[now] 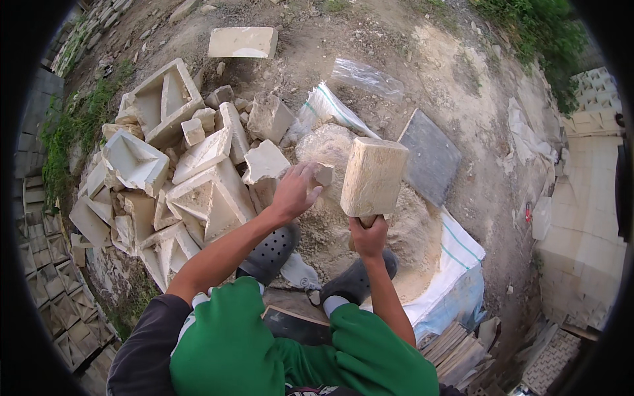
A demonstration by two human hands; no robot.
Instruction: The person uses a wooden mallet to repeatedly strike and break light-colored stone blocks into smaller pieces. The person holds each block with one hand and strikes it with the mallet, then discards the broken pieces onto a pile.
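Observation:
My right hand [369, 236] is wrapped round the short handle of a large mallet [374, 175]. Its thick, pale rectangular head is raised above a heap of crumbled powder [413, 228]. Close by on the left, my left hand [294, 194] has its fingers bent against a small pale broken chunk [323, 174], which they partly hide. The powder lies on a white woven sheet [456, 247] with green stripes. Just left of my left hand rests a larger broken lump [265, 162] of pale, plaster-like material.
Broken hollow mould pieces [205, 204] are piled on the left. A dark grey slab [430, 157] lies at the right, and a pale block [243, 42] farther off. Clear plastic [368, 78] lies on the dirt. My dark clogs [269, 253] flank the powder; wooden slats [456, 350] sit lower right.

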